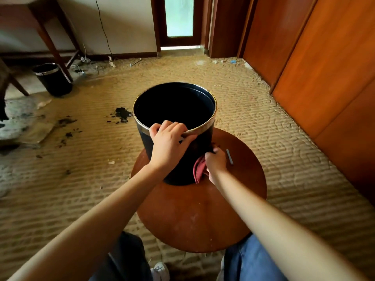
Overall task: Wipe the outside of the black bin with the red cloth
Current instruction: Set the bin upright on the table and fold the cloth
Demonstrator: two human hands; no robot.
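A black bin [203, 138] with a metal rim stands upright on a round wooden table [203, 211]. My left hand [169, 142] grips the near rim, fingers curled over the edge into the bin. My right hand [216, 162] holds the red cloth [198, 170] bunched against the lower right side of the bin's outer wall. Part of the cloth is hidden under that hand.
A small grey stick [229, 156] lies on the table right of the bin. A second black bin [53, 79] stands on the carpet at the far left by a wooden frame. Dark debris [121, 115] spots the carpet. Wooden wardrobe panels [324, 67] line the right side.
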